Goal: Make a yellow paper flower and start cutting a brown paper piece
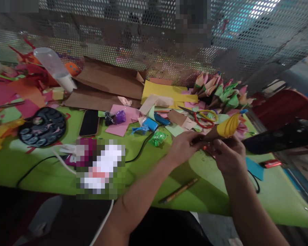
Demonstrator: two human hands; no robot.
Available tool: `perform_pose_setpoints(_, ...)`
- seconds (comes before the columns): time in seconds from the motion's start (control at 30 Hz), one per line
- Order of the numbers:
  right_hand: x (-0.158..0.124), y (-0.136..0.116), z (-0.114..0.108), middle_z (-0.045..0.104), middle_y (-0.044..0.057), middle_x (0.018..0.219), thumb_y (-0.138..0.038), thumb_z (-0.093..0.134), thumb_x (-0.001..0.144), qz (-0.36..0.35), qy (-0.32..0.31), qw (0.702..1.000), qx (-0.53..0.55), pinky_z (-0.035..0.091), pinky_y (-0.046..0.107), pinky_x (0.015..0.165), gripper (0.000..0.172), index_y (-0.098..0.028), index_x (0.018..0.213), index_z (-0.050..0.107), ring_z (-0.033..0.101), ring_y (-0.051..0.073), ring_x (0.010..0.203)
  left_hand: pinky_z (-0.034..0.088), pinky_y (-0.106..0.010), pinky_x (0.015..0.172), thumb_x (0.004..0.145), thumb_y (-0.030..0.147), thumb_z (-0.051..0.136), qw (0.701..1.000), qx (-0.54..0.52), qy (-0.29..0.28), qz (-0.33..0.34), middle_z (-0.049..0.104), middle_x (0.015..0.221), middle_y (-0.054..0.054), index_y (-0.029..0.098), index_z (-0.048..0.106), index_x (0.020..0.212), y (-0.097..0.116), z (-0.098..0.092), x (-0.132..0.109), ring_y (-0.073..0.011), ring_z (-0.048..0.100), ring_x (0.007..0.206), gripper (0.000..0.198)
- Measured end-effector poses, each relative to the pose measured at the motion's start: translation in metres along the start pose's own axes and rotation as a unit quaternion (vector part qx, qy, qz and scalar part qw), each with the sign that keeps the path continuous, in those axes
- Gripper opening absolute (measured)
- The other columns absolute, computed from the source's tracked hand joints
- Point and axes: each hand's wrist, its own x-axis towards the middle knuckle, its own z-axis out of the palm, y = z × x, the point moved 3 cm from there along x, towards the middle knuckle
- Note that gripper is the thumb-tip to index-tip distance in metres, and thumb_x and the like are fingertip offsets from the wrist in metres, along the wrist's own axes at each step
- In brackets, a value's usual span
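A paper flower with a ridged yellow head (227, 127) and a brown cone-shaped wrap (210, 134) is held above the green table. My left hand (182, 146) is closed around the narrow brown end. Nearer the yellow head, my right hand (230, 155) grips the flower between thumb and fingers. A small blue tip (243, 111) shows beside the yellow part; what it belongs to is unclear. Just beyond my hands lie scissors (205, 119) with red and yellow handles. A brown-gold pen (181, 190) rests on the table below them.
Several similar paper flowers (226, 90) stand at the back right. Brown paper (110, 83), yellow paper (166, 90) and colored scraps line the back. Leftward are a dark phone (89, 123), a black palette-shaped tray (42, 126) and a clear bottle (52, 66). A black cylindrical object (274, 138) juts in from the right.
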Motion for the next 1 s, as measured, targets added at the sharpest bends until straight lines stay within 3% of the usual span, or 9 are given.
perform_pose_setpoints(0.27, 0.002, 0.009, 0.000, 0.077, 0.000, 0.086, -0.032, 0.095, 0.063, -0.036, -0.009, 0.999, -0.032, 0.057, 0.026, 0.055, 0.041, -0.026, 0.097, 0.073, 0.069, 0.016, 0.066, 0.052, -0.029, 0.081, 0.089, 0.030, 0.072, 1.000, -0.006, 0.005, -0.013, 0.078, 0.102, -0.006, 0.020, 0.076, 0.106, -0.002, -0.003, 0.001, -0.0189, 0.069, 0.091, 0.020)
perform_pose_setpoints(0.43, 0.005, 0.013, 0.003, 0.074, -0.001, 0.088, -0.033, 0.094, 0.064, -0.063, -0.025, 0.996, -0.064, 0.057, 0.030, 0.066, 0.044, -0.026, 0.100, 0.069, 0.069, 0.017, 0.072, 0.049, -0.028, 0.074, 0.088, 0.041, 0.071, 0.999, -0.045, 0.006, -0.018, 0.074, 0.089, -0.005, 0.017, 0.075, 0.102, -0.006, -0.004, 0.005, -0.0163, 0.063, 0.079, 0.027)
perform_pose_setpoints(0.57, 0.007, 0.013, 0.007, 0.071, -0.001, 0.085, -0.039, 0.093, 0.063, -0.060, -0.032, 0.995, -0.079, 0.052, 0.029, 0.063, 0.047, -0.025, 0.101, 0.069, 0.063, 0.016, 0.070, 0.046, -0.028, 0.074, 0.085, 0.045, 0.073, 0.999, -0.042, 0.022, 0.001, 0.071, 0.082, -0.003, 0.017, 0.073, 0.091, -0.007, -0.008, 0.006, -0.0157, 0.061, 0.077, 0.028)
perform_pose_setpoints(0.77, 0.008, 0.021, 0.008, 0.068, 0.001, 0.082, -0.047, 0.088, 0.068, -0.060, -0.045, 0.992, -0.102, 0.049, 0.030, 0.061, 0.046, -0.023, 0.101, 0.068, 0.059, 0.017, 0.067, 0.047, -0.028, 0.073, 0.083, 0.040, 0.073, 0.999, -0.042, 0.022, 0.001, 0.072, 0.083, -0.003, 0.018, 0.074, 0.092, -0.012, -0.011, 0.006, -0.0163, 0.061, 0.077, 0.024)
perform_pose_setpoints(0.93, 0.010, 0.021, 0.008, 0.064, 0.005, 0.100, -0.047, 0.088, 0.068, -0.104, -0.033, 0.985, -0.133, 0.052, 0.033, 0.073, 0.044, -0.023, 0.101, 0.072, 0.062, 0.022, 0.087, 0.050, -0.029, 0.073, 0.076, 0.041, 0.079, 0.997, -0.069, 0.031, 0.003, 0.074, 0.087, -0.004, 0.018, 0.075, 0.101, -0.015, -0.013, 0.008, -0.0175, 0.062, 0.078, 0.035)
perform_pose_setpoints(1.0, 0.011, 0.021, 0.009, 0.061, 0.006, 0.104, -0.046, 0.086, 0.070, -0.112, -0.038, 0.982, -0.148, 0.051, 0.032, 0.071, 0.043, -0.022, 0.103, 0.073, 0.060, 0.021, 0.087, 0.051, -0.029, 0.074, 0.076, 0.045, 0.079, 0.997, -0.077, 0.028, 0.001, 0.075, 0.087, -0.005, 0.018, 0.074, 0.099, -0.014, -0.013, 0.008, -0.0179, 0.063, 0.078, 0.036)
